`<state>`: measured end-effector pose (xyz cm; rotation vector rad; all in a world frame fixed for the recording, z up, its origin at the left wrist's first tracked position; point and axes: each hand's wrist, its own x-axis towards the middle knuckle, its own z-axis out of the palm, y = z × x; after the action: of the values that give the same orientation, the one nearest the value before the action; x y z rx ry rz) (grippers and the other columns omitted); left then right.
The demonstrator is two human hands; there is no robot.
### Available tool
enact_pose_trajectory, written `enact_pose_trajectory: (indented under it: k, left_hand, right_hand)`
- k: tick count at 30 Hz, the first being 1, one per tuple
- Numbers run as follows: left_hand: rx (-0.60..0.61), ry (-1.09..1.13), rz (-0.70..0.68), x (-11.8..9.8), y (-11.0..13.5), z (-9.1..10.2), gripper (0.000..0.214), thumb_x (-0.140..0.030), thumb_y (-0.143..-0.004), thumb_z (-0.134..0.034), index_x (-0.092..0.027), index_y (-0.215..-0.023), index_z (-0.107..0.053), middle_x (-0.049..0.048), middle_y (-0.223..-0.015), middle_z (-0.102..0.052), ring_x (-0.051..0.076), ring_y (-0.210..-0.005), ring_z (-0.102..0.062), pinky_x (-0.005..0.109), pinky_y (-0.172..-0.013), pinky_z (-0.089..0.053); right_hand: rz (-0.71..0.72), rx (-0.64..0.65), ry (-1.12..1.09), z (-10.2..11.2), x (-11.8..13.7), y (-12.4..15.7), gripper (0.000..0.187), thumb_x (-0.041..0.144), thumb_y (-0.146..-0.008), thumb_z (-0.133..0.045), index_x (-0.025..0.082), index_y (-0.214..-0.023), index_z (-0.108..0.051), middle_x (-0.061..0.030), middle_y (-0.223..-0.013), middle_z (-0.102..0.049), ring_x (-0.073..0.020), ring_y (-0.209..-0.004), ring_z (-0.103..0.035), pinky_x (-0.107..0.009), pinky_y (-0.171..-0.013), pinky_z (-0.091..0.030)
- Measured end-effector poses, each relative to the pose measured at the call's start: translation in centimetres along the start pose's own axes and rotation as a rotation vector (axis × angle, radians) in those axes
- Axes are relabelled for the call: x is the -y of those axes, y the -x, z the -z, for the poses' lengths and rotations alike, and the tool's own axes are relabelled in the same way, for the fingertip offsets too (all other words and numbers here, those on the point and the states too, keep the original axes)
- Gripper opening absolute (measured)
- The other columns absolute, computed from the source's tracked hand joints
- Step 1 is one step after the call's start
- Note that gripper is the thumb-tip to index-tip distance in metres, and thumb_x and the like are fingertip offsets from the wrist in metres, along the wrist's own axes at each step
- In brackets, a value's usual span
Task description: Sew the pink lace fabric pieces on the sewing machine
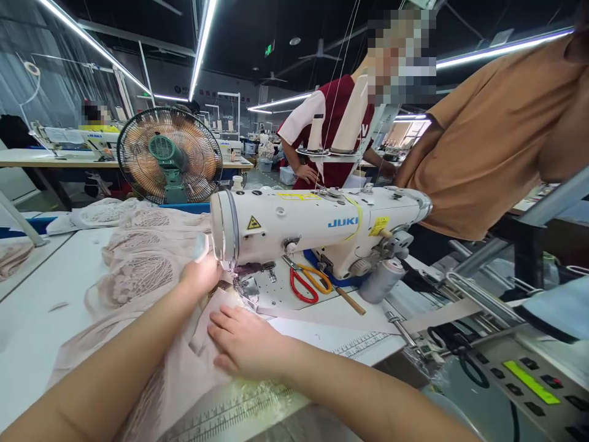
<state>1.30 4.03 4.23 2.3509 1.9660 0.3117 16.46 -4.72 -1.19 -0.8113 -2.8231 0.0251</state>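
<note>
My left hand (202, 275) is at the left side of the sewing machine's (276, 224) head, close to the needle area. Its fingers are partly hidden by the head, so their grip does not show. Pale pink fabric (159, 307) with lacy panels runs under my left arm and along the table. My right hand (246, 341) lies flat on a pale fabric piece (225, 299) just in front of the presser foot (242, 285), fingers stretched out. A pale band (322, 319) stretches from the needle area toward the right.
Scissors (306, 285) with red and yellow handles, a wooden-handled tool (350, 301) and a grey thread cone (381, 281) lie right of the needle. A fan (170, 156) stands behind the table. Two people (331, 116) stand beyond the machine. A control panel (529, 380) is at right.
</note>
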Motion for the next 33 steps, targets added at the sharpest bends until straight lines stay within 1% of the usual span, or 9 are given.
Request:
enact_pose_trajectory:
  k: [2, 4, 6, 9, 13, 18, 21, 28, 33]
  left_hand:
    - [0.027, -0.027, -0.081, -0.1, 2.2, 0.6, 0.029, -0.023, -0.091, -0.036, -0.016, -0.099, -0.063, 0.0135, -0.102, -0.066, 0.027, -0.094, -0.064, 0.037, -0.081, -0.049]
    - [0.116, -0.018, -0.235, 0.0, 4.7, 0.5, 0.029, -0.022, -0.091, -0.037, -0.018, -0.093, -0.065, 0.0099, -0.102, -0.068, 0.023, -0.094, -0.064, 0.034, -0.084, -0.050]
    - [0.165, 0.023, -0.406, 0.6, 6.9, -0.5, 0.031, -0.023, -0.091, -0.038, -0.018, -0.106, -0.064, 0.0091, -0.115, -0.066, 0.022, -0.105, -0.061, 0.033, -0.092, -0.050]
    - [0.111, 0.051, -0.513, 1.6, 8.4, -2.4, 0.041, -0.024, -0.092, -0.037, -0.015, -0.128, -0.053, 0.0121, -0.136, -0.053, 0.023, -0.123, -0.051, 0.039, -0.103, -0.044]
    - [0.058, 0.031, -0.524, 2.1, 7.7, -3.9, 0.042, -0.029, -0.093, -0.035, -0.012, -0.127, -0.054, 0.0139, -0.137, -0.051, 0.025, -0.126, -0.049, 0.042, -0.104, -0.043]
    - [0.031, 0.012, -0.524, 1.9, 6.6, -4.0, 0.041, -0.031, -0.093, -0.036, -0.013, -0.125, -0.056, 0.0135, -0.135, -0.053, 0.025, -0.124, -0.050, 0.041, -0.104, -0.044]
    - [0.016, 0.028, -0.537, 1.9, 6.4, -4.0, 0.040, -0.030, -0.093, -0.038, -0.013, -0.123, -0.057, 0.0141, -0.133, -0.056, 0.026, -0.121, -0.052, 0.041, -0.102, -0.045]
    - [0.053, 0.004, -0.535, 1.8, 6.2, -3.8, 0.040, -0.031, -0.094, -0.037, -0.013, -0.123, -0.057, 0.0140, -0.133, -0.055, 0.026, -0.123, -0.051, 0.041, -0.103, -0.044]
    - [0.053, -0.014, -0.527, 2.1, 5.9, -3.9, 0.041, -0.032, -0.094, -0.037, -0.011, -0.123, -0.057, 0.0147, -0.133, -0.055, 0.027, -0.122, -0.051, 0.042, -0.102, -0.045]
  right_hand:
    - [0.003, -0.005, -0.011, 0.0, -0.2, 0.0, 0.052, 0.045, -0.092, -0.046, 0.010, -0.130, -0.050, -0.0137, -0.139, -0.047, -0.0298, -0.130, -0.038, -0.045, -0.107, -0.035]
    - [-0.008, -0.020, -0.024, -0.2, -0.2, 0.2, 0.052, 0.045, -0.091, -0.048, 0.009, -0.128, -0.051, -0.0147, -0.136, -0.050, -0.0297, -0.129, -0.039, -0.044, -0.108, -0.034]
    - [-0.035, -0.014, -0.045, -0.2, 0.1, 0.6, 0.048, 0.046, -0.090, -0.050, 0.009, -0.121, -0.056, -0.0151, -0.129, -0.055, -0.0290, -0.128, -0.041, -0.044, -0.109, -0.032]
    - [-0.060, -0.003, -0.076, 0.0, 0.4, 1.6, 0.047, 0.046, -0.091, -0.049, 0.008, -0.118, -0.058, -0.0156, -0.128, -0.056, -0.0282, -0.130, -0.039, -0.043, -0.111, -0.031]
    - [-0.079, -0.021, -0.116, 0.7, 0.6, 3.5, 0.054, 0.045, -0.092, -0.048, 0.008, -0.132, -0.047, -0.0156, -0.138, -0.048, -0.0261, -0.134, -0.035, -0.041, -0.113, -0.029]
    - [-0.097, -0.047, -0.130, 0.7, 0.2, 5.2, 0.053, 0.044, -0.093, -0.044, 0.009, -0.133, -0.047, -0.0145, -0.141, -0.046, -0.0253, -0.134, -0.037, -0.038, -0.114, -0.027]
    - [-0.095, -0.074, -0.137, 0.3, 0.1, 5.6, 0.052, 0.043, -0.093, -0.044, 0.007, -0.132, -0.048, -0.0148, -0.139, -0.048, -0.0257, -0.133, -0.038, -0.037, -0.113, -0.027]
    - [-0.076, -0.127, -0.139, 0.1, -0.1, 5.6, 0.051, 0.041, -0.094, -0.042, 0.005, -0.129, -0.051, -0.0163, -0.137, -0.050, -0.0257, -0.131, -0.041, -0.037, -0.113, -0.029]
    - [-0.137, -0.184, -0.151, -0.5, -0.3, 5.6, 0.049, 0.040, -0.094, -0.040, 0.005, -0.128, -0.052, -0.0151, -0.137, -0.051, -0.0276, -0.131, -0.040, -0.040, -0.111, -0.033]
